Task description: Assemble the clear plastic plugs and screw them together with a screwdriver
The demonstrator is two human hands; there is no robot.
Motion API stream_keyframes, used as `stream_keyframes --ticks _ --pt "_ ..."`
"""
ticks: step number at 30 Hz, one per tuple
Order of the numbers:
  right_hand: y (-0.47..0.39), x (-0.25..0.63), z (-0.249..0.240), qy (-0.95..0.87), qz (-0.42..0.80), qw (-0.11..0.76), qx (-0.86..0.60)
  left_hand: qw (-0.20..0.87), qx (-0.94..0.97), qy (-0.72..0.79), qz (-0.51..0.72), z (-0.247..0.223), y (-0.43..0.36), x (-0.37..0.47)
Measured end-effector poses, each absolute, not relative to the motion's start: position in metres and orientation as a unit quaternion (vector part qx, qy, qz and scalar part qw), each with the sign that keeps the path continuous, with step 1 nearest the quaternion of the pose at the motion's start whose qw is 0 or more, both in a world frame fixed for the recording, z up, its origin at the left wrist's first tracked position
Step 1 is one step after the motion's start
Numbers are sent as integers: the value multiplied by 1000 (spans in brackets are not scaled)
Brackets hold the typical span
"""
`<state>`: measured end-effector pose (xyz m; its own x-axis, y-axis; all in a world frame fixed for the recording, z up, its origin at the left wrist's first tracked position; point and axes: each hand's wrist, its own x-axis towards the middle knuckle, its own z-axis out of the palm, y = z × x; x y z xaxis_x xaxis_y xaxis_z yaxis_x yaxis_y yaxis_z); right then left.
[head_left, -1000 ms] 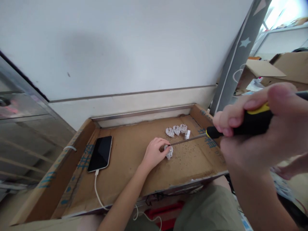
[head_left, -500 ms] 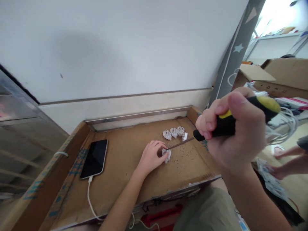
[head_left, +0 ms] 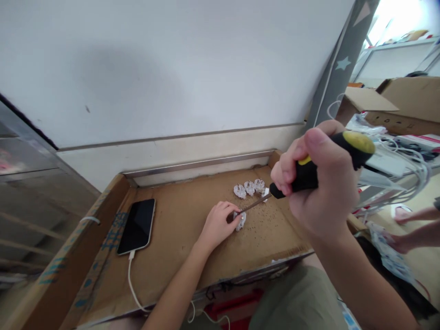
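My left hand (head_left: 217, 225) is closed on a small clear plastic plug (head_left: 242, 222), steadying it on the cardboard surface. My right hand (head_left: 321, 183) is wrapped round the black and yellow handle of a screwdriver (head_left: 358, 141). Its thin shaft slants down to the left, and its tip meets the plug beside my left fingertips. The fingers partly hide the exact contact. Behind them sits a short row of similar clear plugs (head_left: 249, 187) with metal prongs pointing up. A small white piece (head_left: 266, 194) lies by the row's right end.
Tiny dark bits are scattered on the cardboard-lined tray (head_left: 182, 206). On the left lies a phone (head_left: 136, 226) with a white cable (head_left: 132, 284). A white wall stands behind. To the right are an open carton (head_left: 409, 101), looped white cables (head_left: 412, 178) and another person's legs (head_left: 412, 233).
My right hand and the screwdriver handle have shifted left, and the handle's end sits a little higher. The tip stays at the plug. My left hand keeps its hold.
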<state>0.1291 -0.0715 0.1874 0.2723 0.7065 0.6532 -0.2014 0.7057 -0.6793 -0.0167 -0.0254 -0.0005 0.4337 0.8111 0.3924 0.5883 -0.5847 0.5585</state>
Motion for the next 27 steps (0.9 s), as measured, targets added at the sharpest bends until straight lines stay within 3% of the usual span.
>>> stream_keyframes --ticks 11,27 --pt "-75 129 190 -530 295 756 -246 226 799 455 322 -8 -24 -11" --pt "-68 121 189 -501 278 781 -250 193 804 457 328 -7 -27 -9"
